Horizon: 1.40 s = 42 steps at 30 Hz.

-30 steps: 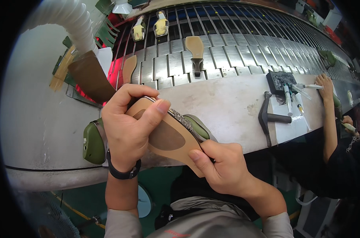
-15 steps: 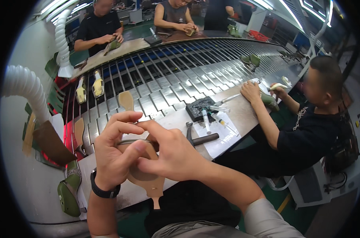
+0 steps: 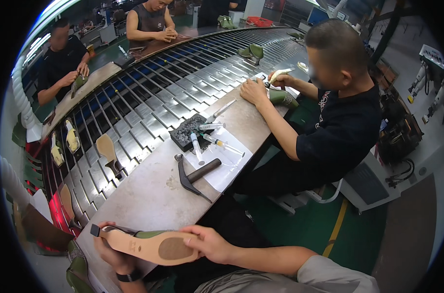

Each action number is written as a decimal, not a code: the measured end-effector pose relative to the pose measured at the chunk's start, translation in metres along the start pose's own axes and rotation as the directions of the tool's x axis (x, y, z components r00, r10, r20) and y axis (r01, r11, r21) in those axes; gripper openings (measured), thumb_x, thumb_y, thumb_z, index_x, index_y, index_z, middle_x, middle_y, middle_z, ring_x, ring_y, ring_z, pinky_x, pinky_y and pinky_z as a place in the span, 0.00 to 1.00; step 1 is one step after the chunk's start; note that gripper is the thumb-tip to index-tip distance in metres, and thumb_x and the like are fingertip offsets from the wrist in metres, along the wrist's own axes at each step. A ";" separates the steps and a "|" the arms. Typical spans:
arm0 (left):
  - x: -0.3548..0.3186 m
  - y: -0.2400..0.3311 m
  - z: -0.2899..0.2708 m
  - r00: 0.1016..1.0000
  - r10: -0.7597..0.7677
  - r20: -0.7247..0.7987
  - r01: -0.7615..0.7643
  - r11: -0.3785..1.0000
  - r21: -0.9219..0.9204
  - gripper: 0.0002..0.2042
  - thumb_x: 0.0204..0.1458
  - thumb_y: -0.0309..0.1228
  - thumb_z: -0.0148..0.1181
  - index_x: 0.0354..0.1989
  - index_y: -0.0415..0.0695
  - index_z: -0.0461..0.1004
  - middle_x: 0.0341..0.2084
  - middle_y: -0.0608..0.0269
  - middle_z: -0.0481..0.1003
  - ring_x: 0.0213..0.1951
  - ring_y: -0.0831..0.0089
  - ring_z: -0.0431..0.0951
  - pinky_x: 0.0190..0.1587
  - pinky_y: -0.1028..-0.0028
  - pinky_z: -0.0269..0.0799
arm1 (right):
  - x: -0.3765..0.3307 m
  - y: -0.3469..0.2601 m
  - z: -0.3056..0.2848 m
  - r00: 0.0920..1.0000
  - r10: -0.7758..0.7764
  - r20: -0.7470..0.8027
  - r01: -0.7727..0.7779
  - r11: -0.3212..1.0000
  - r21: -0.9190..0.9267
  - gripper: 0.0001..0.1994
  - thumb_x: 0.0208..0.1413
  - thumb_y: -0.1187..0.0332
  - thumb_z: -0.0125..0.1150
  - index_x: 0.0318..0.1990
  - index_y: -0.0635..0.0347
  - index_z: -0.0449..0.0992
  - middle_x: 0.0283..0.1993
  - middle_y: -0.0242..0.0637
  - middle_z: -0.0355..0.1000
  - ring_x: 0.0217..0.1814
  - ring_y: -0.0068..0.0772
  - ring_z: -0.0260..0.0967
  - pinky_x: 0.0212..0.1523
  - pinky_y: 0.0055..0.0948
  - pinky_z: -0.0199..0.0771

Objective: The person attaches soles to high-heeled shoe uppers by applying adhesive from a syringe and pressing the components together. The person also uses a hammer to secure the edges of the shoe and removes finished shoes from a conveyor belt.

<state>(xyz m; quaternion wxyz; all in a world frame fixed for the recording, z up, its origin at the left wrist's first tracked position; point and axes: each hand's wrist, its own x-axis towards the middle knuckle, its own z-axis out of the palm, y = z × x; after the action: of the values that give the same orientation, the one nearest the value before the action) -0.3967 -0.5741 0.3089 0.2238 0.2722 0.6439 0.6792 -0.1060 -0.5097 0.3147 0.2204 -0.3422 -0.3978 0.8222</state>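
A green heeled shoe [image 3: 134,245] lies across both my hands near the lower edge, its tan sole turned up toward me. At its left end is the heel with a dark square tip. My left hand [image 3: 109,253] is closed around the heel end from beneath, its fingers partly hidden behind the shoe. With thumb on the sole's darker oval patch, my right hand [image 3: 209,244] grips the toe end. Beyond the shoe, on the bench [image 3: 134,200], a hammer [image 3: 187,181] with a curved black head and dark handle lies apart from both hands.
Several syringes [image 3: 196,149] rest around a dark block [image 3: 188,131] and white paper [image 3: 229,163]. A slatted metal conveyor [image 3: 148,115] carries soles and shoe parts. At my right sits a co-worker [image 3: 336,107] handling a shoe; other people work across the conveyor. Another green shoe [image 3: 77,273] stands lower left.
My view has swung right. The shoe has turned from upright between my close-together hands to lying crosswise, heel left, and lower in view. My hands have moved apart to its two ends.
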 end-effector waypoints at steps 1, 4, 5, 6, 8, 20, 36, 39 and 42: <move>0.020 0.000 -0.014 0.984 0.150 0.094 -0.156 0.986 0.058 0.21 0.74 0.38 0.41 0.41 0.36 0.78 0.37 0.56 0.79 0.38 0.70 0.78 0.43 0.71 0.73 | 0.002 0.002 -0.002 0.994 0.028 0.106 0.004 0.957 -0.290 0.22 0.73 0.64 0.61 0.68 0.66 0.71 0.49 0.37 0.80 0.51 0.27 0.80 0.47 0.31 0.83; 0.039 0.019 -0.015 0.966 0.217 0.138 -0.225 0.974 0.040 0.25 0.76 0.41 0.41 0.35 0.35 0.78 0.34 0.55 0.80 0.37 0.71 0.78 0.42 0.71 0.71 | 0.020 -0.032 0.016 0.902 -0.339 0.269 0.424 0.572 -0.702 0.26 0.64 0.62 0.68 0.66 0.64 0.73 0.43 0.44 0.80 0.41 0.41 0.80 0.42 0.38 0.81; 0.042 0.021 -0.017 0.950 0.228 0.215 -0.249 0.966 0.075 0.26 0.77 0.42 0.41 0.35 0.34 0.79 0.33 0.55 0.81 0.37 0.71 0.78 0.42 0.70 0.71 | 0.030 -0.042 0.029 0.755 -0.546 0.362 0.594 0.338 -0.730 0.26 0.61 0.61 0.69 0.63 0.64 0.75 0.40 0.46 0.80 0.40 0.51 0.80 0.41 0.44 0.80; 0.045 0.022 -0.022 0.932 0.227 0.283 -0.269 0.956 0.116 0.27 0.77 0.43 0.41 0.34 0.34 0.79 0.32 0.55 0.81 0.36 0.71 0.78 0.42 0.70 0.71 | 0.041 -0.059 0.049 0.748 -0.535 0.393 0.619 0.348 -0.704 0.26 0.59 0.62 0.71 0.63 0.62 0.76 0.41 0.45 0.80 0.38 0.47 0.79 0.41 0.41 0.80; 0.043 0.031 -0.005 0.912 0.235 0.337 -0.297 0.943 0.148 0.27 0.77 0.43 0.40 0.35 0.35 0.81 0.31 0.57 0.82 0.34 0.71 0.79 0.42 0.71 0.72 | 0.058 -0.095 0.078 0.717 -0.534 0.449 0.673 0.360 -0.646 0.25 0.56 0.65 0.74 0.61 0.61 0.78 0.41 0.42 0.79 0.36 0.42 0.79 0.39 0.37 0.80; 0.031 0.023 0.003 0.884 0.230 0.406 -0.150 0.964 -0.219 0.23 0.77 0.41 0.48 0.42 0.35 0.83 0.36 0.63 0.80 0.37 0.80 0.76 0.43 0.76 0.72 | 0.077 -0.119 0.116 0.690 -0.412 0.596 0.705 0.195 -0.682 0.24 0.44 0.74 0.83 0.52 0.61 0.83 0.35 0.37 0.80 0.29 0.27 0.75 0.28 0.26 0.72; 0.031 0.019 -0.008 0.896 0.189 0.402 -0.059 0.948 -0.312 0.37 0.79 0.50 0.29 0.39 0.35 0.83 0.38 0.48 0.83 0.42 0.64 0.80 0.51 0.66 0.76 | 0.089 -0.076 0.127 0.226 -0.503 0.834 0.803 -0.389 -0.452 0.15 0.49 0.77 0.79 0.43 0.72 0.83 0.31 0.37 0.76 0.25 0.30 0.75 0.22 0.27 0.74; 0.030 0.021 -0.009 0.889 0.196 0.414 -0.084 0.958 -0.273 0.36 0.79 0.50 0.29 0.39 0.35 0.83 0.38 0.49 0.83 0.42 0.64 0.80 0.51 0.66 0.75 | 0.090 -0.074 0.127 0.239 -0.520 0.820 0.805 -0.366 -0.467 0.14 0.49 0.77 0.79 0.43 0.72 0.83 0.32 0.37 0.75 0.25 0.30 0.75 0.23 0.27 0.75; 0.031 0.021 -0.010 0.888 0.207 0.410 -0.102 0.960 -0.262 0.36 0.79 0.50 0.30 0.39 0.36 0.83 0.37 0.50 0.83 0.42 0.64 0.80 0.51 0.66 0.75 | 0.091 -0.072 0.128 0.224 -0.519 0.825 0.812 -0.368 -0.453 0.14 0.49 0.78 0.78 0.43 0.73 0.83 0.32 0.37 0.75 0.25 0.30 0.75 0.23 0.27 0.76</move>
<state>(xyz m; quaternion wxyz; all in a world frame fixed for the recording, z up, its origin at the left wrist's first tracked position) -0.4256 -0.5634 0.3324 0.3367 0.4389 0.4698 0.6880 -0.2548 -0.4736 0.3947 0.3775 0.0393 -0.9149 0.1373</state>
